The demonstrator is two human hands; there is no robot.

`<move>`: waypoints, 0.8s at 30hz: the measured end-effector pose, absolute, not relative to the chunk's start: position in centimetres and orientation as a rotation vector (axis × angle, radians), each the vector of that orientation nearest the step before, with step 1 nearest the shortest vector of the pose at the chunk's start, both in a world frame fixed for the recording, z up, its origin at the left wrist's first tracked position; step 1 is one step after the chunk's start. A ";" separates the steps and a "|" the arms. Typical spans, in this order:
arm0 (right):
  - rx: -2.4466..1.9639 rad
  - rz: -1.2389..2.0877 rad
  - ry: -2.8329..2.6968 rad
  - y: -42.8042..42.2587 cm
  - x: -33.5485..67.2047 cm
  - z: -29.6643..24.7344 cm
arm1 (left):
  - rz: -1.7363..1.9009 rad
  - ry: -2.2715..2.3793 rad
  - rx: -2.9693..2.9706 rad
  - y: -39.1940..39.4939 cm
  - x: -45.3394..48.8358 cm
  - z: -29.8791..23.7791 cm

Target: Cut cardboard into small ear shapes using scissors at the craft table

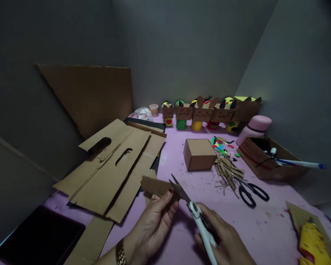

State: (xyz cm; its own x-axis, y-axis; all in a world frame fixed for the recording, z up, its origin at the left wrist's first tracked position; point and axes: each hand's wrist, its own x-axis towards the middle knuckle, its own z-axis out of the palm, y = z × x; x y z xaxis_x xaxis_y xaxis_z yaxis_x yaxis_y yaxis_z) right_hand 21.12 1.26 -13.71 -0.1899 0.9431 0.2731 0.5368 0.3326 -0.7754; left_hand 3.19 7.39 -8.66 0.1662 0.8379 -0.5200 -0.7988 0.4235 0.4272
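Note:
My left hand (156,217) pinches a small piece of brown cardboard (157,185) above the table. White-handled scissors (200,220) sit in my right hand (223,235), fingers wrapped round the handles. Their blades are parted at the right end of the piece; whether they bite into it I cannot tell. Beyond the hands stands a closed cardboard cube (200,154). To its right lies a heap of thin cardboard strips (227,170), with black-handled scissors (251,191) against it.
Flat cardboard sheets (110,165) are stacked on the left, near a dark tablet-like slab (40,235). Cardboard-faced cups (201,114) line the back. At right are a pink bottle (253,129), an open cardboard box (276,165) with pens, and a yellow glue gun (314,243).

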 end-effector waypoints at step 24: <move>-1.304 0.772 -1.932 1.1 22.6 -13.3 | 1.131 0.846 0.218 7.4 3.0 -9.2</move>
State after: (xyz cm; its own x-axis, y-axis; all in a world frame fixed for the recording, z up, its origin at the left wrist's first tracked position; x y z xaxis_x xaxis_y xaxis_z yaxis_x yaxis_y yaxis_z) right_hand 22.56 1.08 -13.28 -0.2738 0.9403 0.2021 0.5421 0.3244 -0.7752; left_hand 3.03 7.41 -9.17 0.1615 0.8610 -0.4823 -0.7061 0.4423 0.5530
